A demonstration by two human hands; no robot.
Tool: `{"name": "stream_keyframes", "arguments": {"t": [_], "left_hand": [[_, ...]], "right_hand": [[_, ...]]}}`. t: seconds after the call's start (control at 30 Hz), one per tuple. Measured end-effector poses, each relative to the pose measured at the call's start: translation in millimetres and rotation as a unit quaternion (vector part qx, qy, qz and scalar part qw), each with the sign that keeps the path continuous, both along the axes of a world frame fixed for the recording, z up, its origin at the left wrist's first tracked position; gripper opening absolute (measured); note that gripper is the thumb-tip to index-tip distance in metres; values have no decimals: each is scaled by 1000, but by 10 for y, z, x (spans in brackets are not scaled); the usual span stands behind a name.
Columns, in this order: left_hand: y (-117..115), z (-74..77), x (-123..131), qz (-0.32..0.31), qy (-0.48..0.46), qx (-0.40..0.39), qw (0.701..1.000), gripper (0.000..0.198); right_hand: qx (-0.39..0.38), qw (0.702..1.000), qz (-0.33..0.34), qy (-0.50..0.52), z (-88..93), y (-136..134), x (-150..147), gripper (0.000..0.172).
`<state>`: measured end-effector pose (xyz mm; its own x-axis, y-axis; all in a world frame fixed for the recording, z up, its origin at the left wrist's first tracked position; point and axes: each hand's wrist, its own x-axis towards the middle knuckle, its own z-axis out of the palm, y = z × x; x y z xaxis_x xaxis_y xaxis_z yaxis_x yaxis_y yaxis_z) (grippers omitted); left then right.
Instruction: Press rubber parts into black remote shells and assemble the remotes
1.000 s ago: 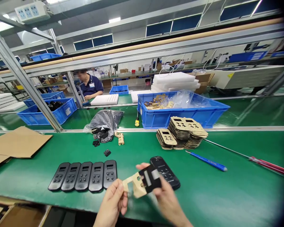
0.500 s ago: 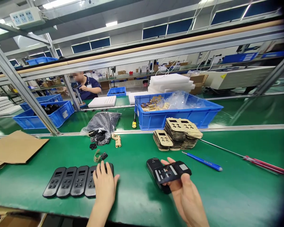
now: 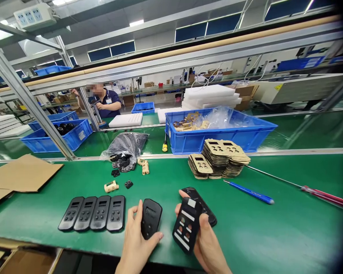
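My left hand [image 3: 138, 234] grips a black remote-shaped housing [image 3: 152, 219] by its sides, thumb on the lower right edge. In my right hand [image 3: 207, 238] is a flat black face panel [image 3: 188, 225], tilted upright, with white strips, a pale square and several round holes. Behind that panel a dark casing [image 3: 207, 207] lies on the table, partly covered by my fingers. Left of my left hand, several black housings [image 3: 116, 214] with small buttons lie side by side. Beyond them are a cream plastic piece [image 3: 111, 186] and a small black button pad [image 3: 128, 184].
Stacks of cream die-cut sheets [image 3: 217, 160] stand before a blue bin [image 3: 217, 137]. A blue pen-like tool [image 3: 248, 192] and a red-handled screwdriver [image 3: 326, 197] lie right. A plastic bag [image 3: 128, 146] spills black parts; cardboard [image 3: 23, 173] lies left. A co-worker [image 3: 107, 101] sits across.
My left hand has taken the end housing out of the row and brought it right. My right hand has moved nearer and turned the panel upright. The cream piece now sits differently.
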<state>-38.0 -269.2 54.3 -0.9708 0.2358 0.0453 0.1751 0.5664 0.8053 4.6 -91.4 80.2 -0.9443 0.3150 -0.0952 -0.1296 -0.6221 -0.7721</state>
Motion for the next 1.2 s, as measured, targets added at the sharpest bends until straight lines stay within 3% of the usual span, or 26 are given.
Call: {"name": "stream_keyframes", "arguments": {"t": [0.1, 0.2, 0.33, 0.43, 0.6, 0.73, 0.83, 0.93, 1.2], "left_hand": [[-30, 24, 67, -19, -86, 169, 982, 70], [-16, 81, 127, -5, -175, 324, 930, 65], [31, 181, 182, 51, -230, 438, 868, 61], [39, 235, 201, 81, -289, 492, 817, 58], [20, 287, 215, 82, -327, 543, 769, 44], [6, 283, 236, 60, -333, 560, 756, 37], [5, 273, 250, 43, -354, 557, 750, 38], [21, 286, 255, 28, -360, 554, 750, 41], [51, 277, 275, 48, -367, 564, 738, 42]], "right_hand": [[-27, 999, 34, 17, 51, -50, 19, 68], [-61, 996, 62, 28, 51, -50, 11, 67], [-119, 988, 100, 24, 62, -25, -5, 59], [-98, 989, 110, 2, 89, -15, -24, 52], [82, 990, 106, -32, 58, -17, -79, 51], [231, 959, 162, -5, 11, -54, -109, 46], [322, 937, 134, 15, -1, -101, -119, 42], [382, 918, 104, 27, -21, -127, -132, 39], [469, 876, 106, 42, -93, -122, -137, 39]]}}
